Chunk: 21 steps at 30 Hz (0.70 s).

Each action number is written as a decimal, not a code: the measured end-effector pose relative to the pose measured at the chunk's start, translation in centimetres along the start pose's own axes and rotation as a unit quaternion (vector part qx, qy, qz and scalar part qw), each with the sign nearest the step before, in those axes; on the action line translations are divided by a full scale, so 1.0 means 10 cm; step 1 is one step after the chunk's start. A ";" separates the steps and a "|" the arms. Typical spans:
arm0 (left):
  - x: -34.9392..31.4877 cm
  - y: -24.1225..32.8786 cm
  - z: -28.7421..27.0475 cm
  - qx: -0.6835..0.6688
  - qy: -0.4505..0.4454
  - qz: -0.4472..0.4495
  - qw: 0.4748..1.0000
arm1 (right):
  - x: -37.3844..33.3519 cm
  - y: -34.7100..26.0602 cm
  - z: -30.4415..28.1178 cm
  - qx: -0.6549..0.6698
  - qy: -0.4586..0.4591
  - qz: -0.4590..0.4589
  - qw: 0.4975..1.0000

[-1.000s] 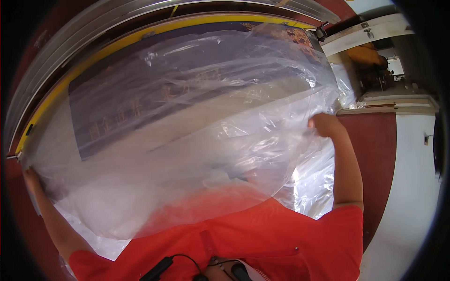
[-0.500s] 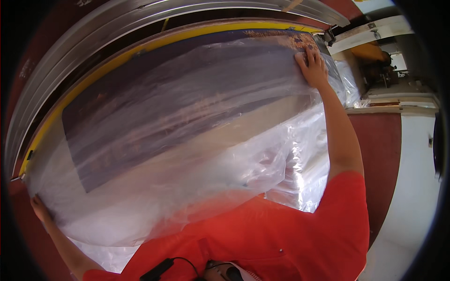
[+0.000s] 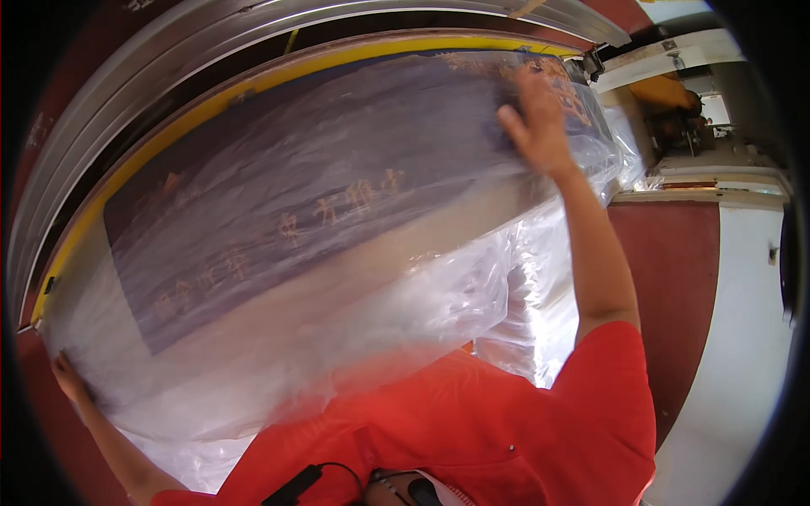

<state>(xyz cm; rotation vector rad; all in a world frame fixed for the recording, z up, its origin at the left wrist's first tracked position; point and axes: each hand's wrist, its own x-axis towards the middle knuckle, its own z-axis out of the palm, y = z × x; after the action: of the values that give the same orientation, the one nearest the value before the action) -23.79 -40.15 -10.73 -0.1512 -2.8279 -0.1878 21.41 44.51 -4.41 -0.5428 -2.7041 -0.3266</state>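
A wide sheet of clear plastic film [image 3: 337, 312] stretches across the work surface in front of me. Beneath it lies a dark purple-grey rectangular panel [image 3: 202, 223] with gold characters and a gold pattern at its far right corner. My right hand [image 3: 537, 126], blurred by motion, is over the film near that corner with fingers spread and nothing held. At the near left, my left hand [image 3: 71, 378] pinches the film's edge; its fingertips are partly hidden.
A yellow strip [image 3: 278, 67] runs along the far edge, with curved silver metal rails [image 3: 152, 80] beyond it. Crumpled clear film [image 3: 540, 312] hangs at the right. A dark red panel [image 3: 666, 295] stands farther right. Machinery [image 3: 675, 126] shows at the far right.
My right hand has shifted slightly left, its fingers more spread. The film lies flatter, so the gold characters show more clearly. My left hand stays nearly in place.
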 end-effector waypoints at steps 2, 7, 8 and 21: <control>-0.08 0.10 -0.06 -0.007 0.009 0.001 1.000 | -0.27 -0.22 -0.19 0.042 -0.060 -0.001 0.997; -0.19 -0.01 -0.12 0.008 0.017 0.019 1.000 | -0.55 -0.21 -0.42 0.005 -0.163 0.141 0.976; -0.17 -0.04 -0.11 -0.001 0.022 0.023 1.000 | -0.42 -0.21 -0.40 0.016 -0.114 0.111 0.987; -0.37 -0.16 -0.20 0.007 0.032 -0.014 0.999 | -0.42 -0.12 -0.14 0.018 -0.052 0.118 0.992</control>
<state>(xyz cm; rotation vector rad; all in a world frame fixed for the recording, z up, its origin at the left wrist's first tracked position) -19.86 -42.34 -10.15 -0.1013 -2.7680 -0.1750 24.91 41.66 -4.95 -0.8806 -2.6997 -0.1895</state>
